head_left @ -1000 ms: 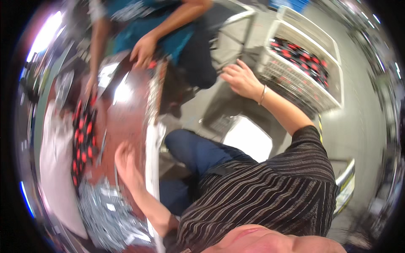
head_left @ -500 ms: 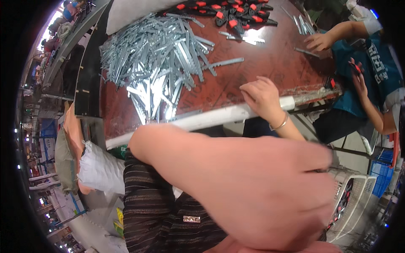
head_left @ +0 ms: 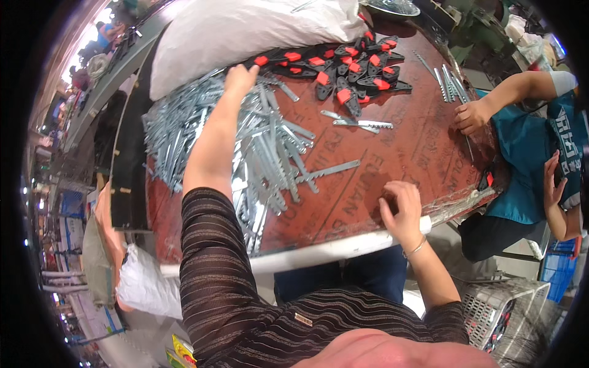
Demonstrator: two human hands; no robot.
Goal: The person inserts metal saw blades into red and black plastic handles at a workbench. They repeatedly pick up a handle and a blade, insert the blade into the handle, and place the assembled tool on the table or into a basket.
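Observation:
My left hand [head_left: 241,80] stretches over a heap of loose serrated saw blades [head_left: 245,141] to the far side of the table. Its fingers are closed beside a black plastic handle with a red part [head_left: 261,61]; whatever they grip is hidden. Near the table's front edge, my right hand [head_left: 402,211] hovers with bent fingers apart, holding nothing. More black-and-red handles [head_left: 356,67] lie heaped at the back. A few separate blades [head_left: 362,122] rest just in front of them.
A large white sack [head_left: 245,34] lies behind the blades. On the right, a co-worker's hand [head_left: 472,116] is beside several blades [head_left: 451,86]. White padding [head_left: 331,253] lines the table's [head_left: 343,196] front edge. A white crate [head_left: 485,310] stands lower right, a white bag [head_left: 147,282] lower left.
My left arm, bent close in front of the camera before, now reaches out to the far side of the blade heap. The view has shifted; my right hand stays near the front edge.

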